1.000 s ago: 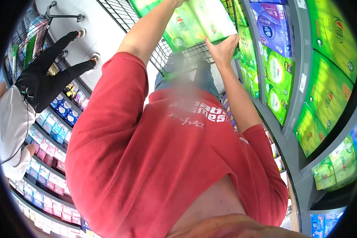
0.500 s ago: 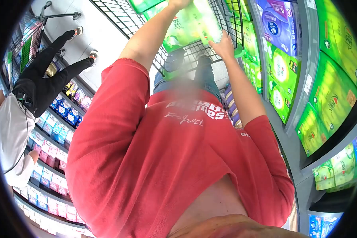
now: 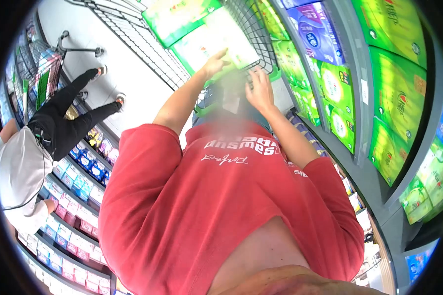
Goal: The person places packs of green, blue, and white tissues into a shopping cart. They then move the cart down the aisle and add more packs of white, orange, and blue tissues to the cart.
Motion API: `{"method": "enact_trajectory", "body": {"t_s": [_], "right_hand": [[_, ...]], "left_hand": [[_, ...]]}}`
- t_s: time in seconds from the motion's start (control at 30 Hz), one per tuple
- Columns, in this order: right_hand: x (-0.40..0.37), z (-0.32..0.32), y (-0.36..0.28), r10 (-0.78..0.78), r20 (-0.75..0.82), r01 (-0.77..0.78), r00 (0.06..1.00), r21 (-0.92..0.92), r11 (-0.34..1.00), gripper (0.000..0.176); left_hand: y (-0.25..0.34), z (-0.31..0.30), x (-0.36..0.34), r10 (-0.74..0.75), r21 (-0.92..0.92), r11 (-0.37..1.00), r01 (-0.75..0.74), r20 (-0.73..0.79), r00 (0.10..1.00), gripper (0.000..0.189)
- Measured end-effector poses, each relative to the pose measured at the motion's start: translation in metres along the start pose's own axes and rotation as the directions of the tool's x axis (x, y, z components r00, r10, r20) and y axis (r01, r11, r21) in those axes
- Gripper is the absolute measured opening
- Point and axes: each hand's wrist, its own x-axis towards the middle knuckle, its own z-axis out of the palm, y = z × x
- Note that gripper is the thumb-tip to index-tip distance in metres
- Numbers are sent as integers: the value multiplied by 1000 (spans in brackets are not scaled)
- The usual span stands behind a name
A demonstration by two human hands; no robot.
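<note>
A wire shopping cart (image 3: 133,49) stands in front of me. Large green and white tissue packs (image 3: 182,22) lie inside it, and a brightly lit white-green pack (image 3: 234,42) rests at its near right. Just over the near packs is my left hand (image 3: 215,65), its fingers apart and no object in them. My right hand (image 3: 260,89) is by the near right corner of the cart, fingers loosely bent and spread beside the pack's edge, holding nothing visible. A blurred patch covers the space between my forearms.
Shelves on the right hold green tissue packs (image 3: 396,88) and a purple-blue pack (image 3: 316,34). To the left a person in a white top (image 3: 22,172) stands near another cart (image 3: 37,73). Lower left shelves carry small pink and blue packages (image 3: 69,206).
The white-green pack my hands were holding now lies in the cart. Both hands have let go and drawn back toward me. The whole view has shifted slightly.
</note>
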Motion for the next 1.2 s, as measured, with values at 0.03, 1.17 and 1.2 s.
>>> {"method": "enact_trajectory", "body": {"t_s": [0.03,1.17,1.2], "right_hand": [[-6,-7,-1,3,9,-3,1000,62,998,42],[-190,-381,134,388,-692,39,609,514,857,28],[-195,-408,125,322,-753,82,574,444,892,28]], "left_hand": [[0,6,3,-15,-65,998,15,0,1000,65],[382,366,-190,714,242,-147,-959,697,66,24],[397,384,-198,704,163,-230,-959,708,-49,26]]}}
